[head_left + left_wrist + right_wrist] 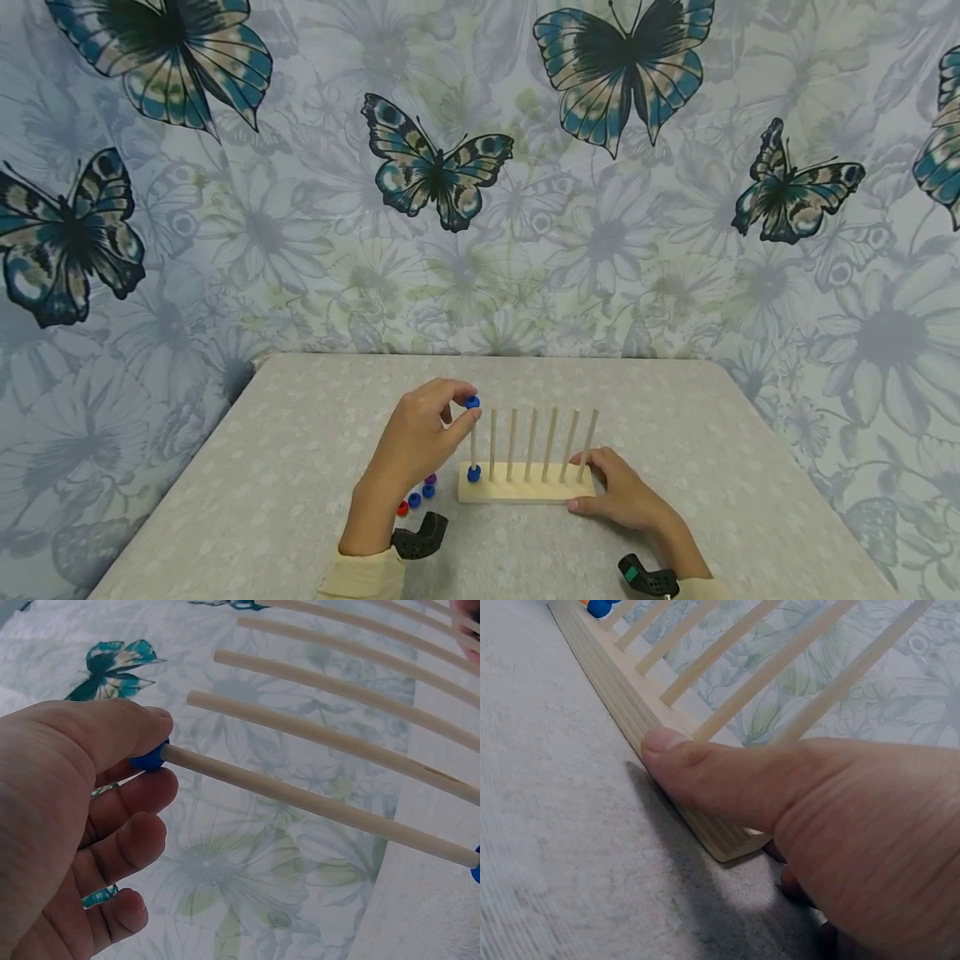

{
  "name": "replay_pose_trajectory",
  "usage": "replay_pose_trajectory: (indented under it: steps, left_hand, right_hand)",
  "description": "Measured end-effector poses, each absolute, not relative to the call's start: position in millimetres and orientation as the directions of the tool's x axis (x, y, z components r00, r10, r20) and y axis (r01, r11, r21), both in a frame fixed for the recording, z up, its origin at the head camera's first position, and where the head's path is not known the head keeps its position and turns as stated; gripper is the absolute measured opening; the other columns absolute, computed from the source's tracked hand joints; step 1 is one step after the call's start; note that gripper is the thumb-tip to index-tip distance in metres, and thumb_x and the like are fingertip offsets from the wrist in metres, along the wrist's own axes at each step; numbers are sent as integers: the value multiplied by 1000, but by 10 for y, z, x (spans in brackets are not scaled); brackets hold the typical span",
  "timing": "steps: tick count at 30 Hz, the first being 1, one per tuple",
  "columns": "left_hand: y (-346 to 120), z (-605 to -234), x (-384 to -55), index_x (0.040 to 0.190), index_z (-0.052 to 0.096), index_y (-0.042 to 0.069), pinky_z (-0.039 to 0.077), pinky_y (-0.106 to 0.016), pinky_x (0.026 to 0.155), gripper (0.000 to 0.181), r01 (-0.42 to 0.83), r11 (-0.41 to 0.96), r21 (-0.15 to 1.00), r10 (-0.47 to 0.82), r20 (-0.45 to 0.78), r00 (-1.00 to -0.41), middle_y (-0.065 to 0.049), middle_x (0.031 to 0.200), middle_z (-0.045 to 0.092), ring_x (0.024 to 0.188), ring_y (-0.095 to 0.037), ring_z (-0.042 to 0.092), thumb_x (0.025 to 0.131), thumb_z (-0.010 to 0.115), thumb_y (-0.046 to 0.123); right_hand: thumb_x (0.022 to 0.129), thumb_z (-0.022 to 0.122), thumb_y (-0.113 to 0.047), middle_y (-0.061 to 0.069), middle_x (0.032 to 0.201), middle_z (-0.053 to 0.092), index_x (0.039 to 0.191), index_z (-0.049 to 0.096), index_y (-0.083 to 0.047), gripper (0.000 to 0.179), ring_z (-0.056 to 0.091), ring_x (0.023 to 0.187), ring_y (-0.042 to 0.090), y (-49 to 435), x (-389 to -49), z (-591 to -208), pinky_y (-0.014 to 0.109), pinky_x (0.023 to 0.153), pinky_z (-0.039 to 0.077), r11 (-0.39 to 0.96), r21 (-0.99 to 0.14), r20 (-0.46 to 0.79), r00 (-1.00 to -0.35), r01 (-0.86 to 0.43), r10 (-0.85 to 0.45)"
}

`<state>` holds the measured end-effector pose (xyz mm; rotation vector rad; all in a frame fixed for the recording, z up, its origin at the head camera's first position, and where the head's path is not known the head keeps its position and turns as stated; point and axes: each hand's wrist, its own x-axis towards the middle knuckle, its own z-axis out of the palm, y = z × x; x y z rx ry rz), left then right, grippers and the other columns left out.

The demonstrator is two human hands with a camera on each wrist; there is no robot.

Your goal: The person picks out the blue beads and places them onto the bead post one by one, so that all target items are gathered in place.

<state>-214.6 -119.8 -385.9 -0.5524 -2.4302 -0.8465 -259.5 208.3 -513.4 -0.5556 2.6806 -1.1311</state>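
Observation:
Between thumb and forefinger my left hand (420,433) pinches a blue bead (472,402) at the top of the leftmost peg. In the left wrist view that bead (148,759) sits at the peg's tip, partly covered by the fingers. Another blue bead (474,474) lies at the foot of the same peg. The wooden peg board (517,493) carries a row of several upright pegs; the others bear no beads. My right hand (622,492) grips the board's right end, its thumb along the near edge (697,776) and the other fingers behind.
Left of the board, loose beads lie on the table: a red bead (402,508), a blue bead (415,500), another blue bead (428,491) and a purple bead (431,479). The cloth-covered table (675,417) ends at a butterfly-patterned backdrop (480,275).

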Motion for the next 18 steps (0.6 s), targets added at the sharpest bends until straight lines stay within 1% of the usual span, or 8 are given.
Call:
replay_pose_trajectory:
  steps: [4,9,18]
  left_hand:
    - [-1196,-3875,-2153,109,73,17,45,-20,60,19,510,735,448,209,565,-798,9,97,69,69,-9,55,91,75,23]
    - [-1203,-3900,-2161,109,73,20,43,-19,58,18,497,753,430,209,559,-802,11,96,69,67,-4,50,92,75,26]
    - [-1230,-3905,-2162,108,73,19,44,-20,60,19,501,748,435,218,552,-805,10,95,69,67,-3,48,91,76,27]
  right_hand:
    - [77,86,-44,2,122,55,125,59,-21,59,52,121,23,2070,-2589,-5114,51,106,45,633,-725,-18,-912,-271,-411]
    - [77,86,-43,4,125,54,127,59,-20,61,50,129,31,2059,-2571,-5104,56,111,40,625,-735,-21,-913,-262,-407]
    - [77,86,-42,4,123,55,127,59,-21,61,51,127,30,2053,-2584,-5129,59,109,39,625,-737,-25,-914,-257,-406]
